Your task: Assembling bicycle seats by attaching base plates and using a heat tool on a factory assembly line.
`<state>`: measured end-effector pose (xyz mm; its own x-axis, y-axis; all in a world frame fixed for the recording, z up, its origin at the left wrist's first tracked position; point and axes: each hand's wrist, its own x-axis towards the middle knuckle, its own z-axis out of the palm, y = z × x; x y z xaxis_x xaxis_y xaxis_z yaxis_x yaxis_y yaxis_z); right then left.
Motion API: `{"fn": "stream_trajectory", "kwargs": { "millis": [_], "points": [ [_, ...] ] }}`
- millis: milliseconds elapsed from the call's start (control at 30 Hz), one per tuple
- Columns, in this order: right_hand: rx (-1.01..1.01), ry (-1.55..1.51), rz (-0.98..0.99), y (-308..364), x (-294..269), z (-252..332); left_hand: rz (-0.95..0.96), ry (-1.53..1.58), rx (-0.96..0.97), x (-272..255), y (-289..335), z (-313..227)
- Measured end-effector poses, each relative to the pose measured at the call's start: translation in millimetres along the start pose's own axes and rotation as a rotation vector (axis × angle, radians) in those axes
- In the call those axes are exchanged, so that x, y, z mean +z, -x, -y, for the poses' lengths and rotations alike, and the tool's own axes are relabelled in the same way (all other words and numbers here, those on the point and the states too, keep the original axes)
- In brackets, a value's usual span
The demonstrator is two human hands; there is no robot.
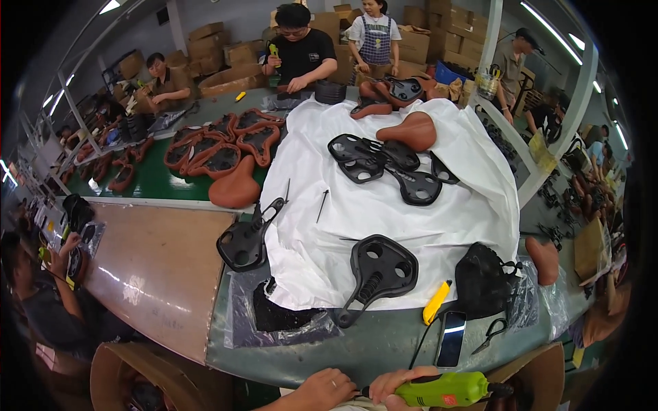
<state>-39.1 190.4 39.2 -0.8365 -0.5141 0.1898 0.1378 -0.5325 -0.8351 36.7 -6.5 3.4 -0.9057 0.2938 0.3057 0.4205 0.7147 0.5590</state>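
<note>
My right hand [394, 385] grips a green electric screwdriver [445, 390] at the lower edge, its nose to the left and its cord end to the right. Close to the nose is my left hand [327, 390], its fingers curled; what they pinch is hidden. Ahead, a black plastic saddle base [389, 293] rests partly on a white cloth [301, 240], its narrow end toward me. A second black saddle base [241, 246] lies to its left. On the right are a yellow utility knife [437, 301], a phone [450, 339], scissors [491, 335] and a black cloth bag [483, 281].
Several black saddle bases [418, 185] and a brown saddle cover [411, 131] lie farther up the cloth. Brown saddles [212, 157] crowd the green bench at left. Cardboard boxes [147, 373] flank me. People work across the table [295, 359] and on both sides.
</note>
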Motion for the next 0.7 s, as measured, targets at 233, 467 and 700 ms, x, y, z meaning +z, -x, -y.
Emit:
{"fn": "stream_trajectory", "kwargs": {
  "millis": [233, 467, 700],
  "points": [
    [-0.190, -0.132, -0.241, -24, 27, 32, -0.412, -0.318, -0.077, -125, -50, 152],
    [-0.097, 0.173, -0.244, -18, -4, 45, -0.382, -0.969, -0.276, -254, -95, 390],
    [-0.221, 0.214, -0.470, -2, -20, 38, -0.222, -0.982, -0.486, -290, -143, 467]
  ]
}}
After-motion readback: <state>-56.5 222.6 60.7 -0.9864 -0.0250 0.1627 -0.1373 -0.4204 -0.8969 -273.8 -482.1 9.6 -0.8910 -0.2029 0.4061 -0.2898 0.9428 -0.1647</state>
